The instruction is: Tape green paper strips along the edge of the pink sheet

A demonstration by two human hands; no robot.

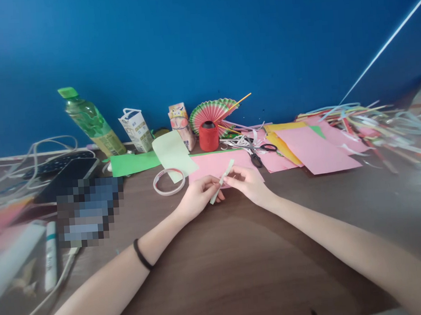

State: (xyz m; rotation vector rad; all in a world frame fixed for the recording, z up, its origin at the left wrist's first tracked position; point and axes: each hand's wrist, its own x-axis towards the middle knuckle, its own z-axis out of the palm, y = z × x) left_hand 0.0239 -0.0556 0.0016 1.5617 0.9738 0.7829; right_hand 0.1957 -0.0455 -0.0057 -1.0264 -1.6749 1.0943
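Observation:
Between my two hands is a narrow pale green paper strip (229, 167), slanting up to the right. My left hand (200, 194) pinches its lower part, and my right hand (248, 183) pinches it higher up from the other side. Both hands are above the front of a pink paper sheet (228, 159) on the table. Left of them lies a roll of clear tape (169, 182), partly on a pale green sheet (173, 155). Black-handled scissors (256, 155) rest beyond my right hand among white paper scraps. How the strip is folded under my fingertips cannot be made out.
Along the blue wall stand a green-capped bottle (92, 122), a white carton (136, 129), a cartoon carton (181, 123), a paper fan (211, 112) and a red spool (208, 136). Coloured papers (317, 146) and strips lie right; phones (92, 207), cables and a marker (50, 255) left.

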